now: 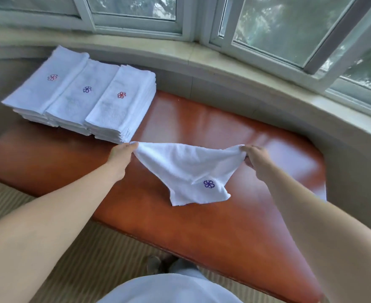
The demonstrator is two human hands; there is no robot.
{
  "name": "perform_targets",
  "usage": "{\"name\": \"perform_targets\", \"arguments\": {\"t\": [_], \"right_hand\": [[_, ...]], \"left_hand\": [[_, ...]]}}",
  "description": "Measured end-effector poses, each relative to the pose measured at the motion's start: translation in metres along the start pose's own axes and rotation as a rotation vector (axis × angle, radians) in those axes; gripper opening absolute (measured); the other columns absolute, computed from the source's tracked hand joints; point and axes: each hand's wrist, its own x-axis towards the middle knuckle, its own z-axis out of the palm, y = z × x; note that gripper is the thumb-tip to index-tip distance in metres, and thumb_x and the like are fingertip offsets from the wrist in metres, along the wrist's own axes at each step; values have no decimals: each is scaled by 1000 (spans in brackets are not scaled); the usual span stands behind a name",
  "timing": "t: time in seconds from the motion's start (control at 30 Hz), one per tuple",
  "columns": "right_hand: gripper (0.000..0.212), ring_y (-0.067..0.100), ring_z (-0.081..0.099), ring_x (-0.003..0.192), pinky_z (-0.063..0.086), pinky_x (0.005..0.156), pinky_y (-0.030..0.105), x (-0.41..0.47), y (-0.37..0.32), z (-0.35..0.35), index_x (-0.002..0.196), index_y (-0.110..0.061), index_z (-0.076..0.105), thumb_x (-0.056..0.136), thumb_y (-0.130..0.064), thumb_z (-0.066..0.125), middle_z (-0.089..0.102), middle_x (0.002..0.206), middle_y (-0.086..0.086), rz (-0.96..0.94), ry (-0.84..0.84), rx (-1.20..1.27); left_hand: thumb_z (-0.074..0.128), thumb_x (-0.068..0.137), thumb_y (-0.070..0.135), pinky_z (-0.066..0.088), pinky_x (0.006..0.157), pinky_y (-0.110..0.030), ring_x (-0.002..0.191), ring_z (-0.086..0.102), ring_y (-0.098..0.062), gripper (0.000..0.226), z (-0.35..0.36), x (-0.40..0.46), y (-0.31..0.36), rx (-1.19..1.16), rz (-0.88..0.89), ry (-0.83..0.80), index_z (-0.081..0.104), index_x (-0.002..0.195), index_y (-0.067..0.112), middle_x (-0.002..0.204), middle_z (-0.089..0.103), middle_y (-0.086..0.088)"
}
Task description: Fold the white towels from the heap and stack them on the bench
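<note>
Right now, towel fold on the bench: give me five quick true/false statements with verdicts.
1. Both hands hold the same towel. True: the left hand and the right hand each pinch a top corner.
2. The held towel's logo is red. False: it is purple.
3. Three stacks of folded towels sit on the bench. True.
4. The stacks lie to the person's right. False: they lie at the far left.
5. The held towel lies flat, fully folded. False: it hangs between the hands.
</note>
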Motion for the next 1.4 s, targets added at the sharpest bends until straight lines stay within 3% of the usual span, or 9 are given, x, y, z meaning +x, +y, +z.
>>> {"name": "perform_targets", "arguments": {"t": [0.1, 0.23, 0.43, 0.53, 0.67, 0.77, 1.07, 1.2, 1.4], "right_hand": [[5, 18, 38, 56, 36, 62, 31, -20, -42, -27, 74, -17, 67, 79, -17, 67, 47, 58, -1, -73, 122, 141], [15, 20, 34, 56, 33, 59, 31, -41, -74, -53, 84, -17, 67, 70, -23, 68, 39, 55, -1, -134, 184, 241], [21, 16, 25, 47, 24, 53, 27, -57, -100, -58, 63, -21, 57, 77, -11, 69, 31, 53, -4, -223, 146, 331], [25, 15, 40, 49, 40, 50, 27, -59, -111, -57, 74, -22, 54, 83, -4, 69, 46, 65, 2, -255, 168, 298], [22, 19, 58, 77, 57, 78, 35, -57, -117, -56, 88, -22, 67, 88, 0, 65, 63, 86, 3, -237, 158, 326], [27, 15, 59, 71, 56, 64, 27, -57, -124, -54, 82, -21, 69, 90, 3, 60, 63, 82, 1, -192, 112, 384], [13, 17, 54, 56, 48, 58, 27, -48, -95, -51, 86, -16, 77, 86, -5, 71, 65, 67, 0, -183, 108, 52], [31, 16, 51, 52, 43, 53, 21, -47, -96, -48, 104, -13, 79, 81, 2, 63, 61, 57, -5, -190, 55, -16], [25, 22, 61, 85, 42, 72, 26, -56, -98, -46, 107, -22, 79, 91, -16, 61, 66, 89, -2, -496, 225, -591]], "left_hand": [[68, 97, 26, 49, 81, -26, 85, 60, -16, 8, -7, -11, 50, -105, 56, -9, 67, 94, 19, 100, 65, -5], [68, 95, 22, 52, 74, -24, 65, 60, -11, 13, -14, -25, 97, -141, 165, -15, 66, 82, 18, 74, 64, 0], [68, 94, 24, 54, 96, -31, 80, 62, -16, 13, -24, -29, 134, -160, 255, -36, 65, 82, 20, 87, 66, -1], [69, 96, 24, 56, 97, -32, 80, 61, -16, 10, -28, -26, 140, -153, 295, -3, 62, 90, 19, 91, 65, -3], [73, 92, 20, 58, 91, -31, 78, 62, -15, 17, -32, -23, 143, -121, 334, 50, 57, 96, 23, 104, 64, -8], [69, 94, 19, 58, 86, -27, 82, 64, -15, 13, -35, -23, 144, -107, 354, 34, 62, 99, 29, 104, 66, -4], [65, 97, 15, 54, 95, -31, 89, 63, -15, 12, -38, -9, 134, 2, 354, -7, 75, 102, 17, 105, 71, -5], [67, 90, 7, 51, 100, -29, 101, 61, -14, 26, -46, -7, 133, 148, 327, -37, 74, 113, 18, 115, 68, -4], [75, 89, 15, 40, 67, -22, 92, 61, -15, 14, -56, -7, 126, 590, 581, 37, 75, 101, 22, 92, 65, 10]]}}
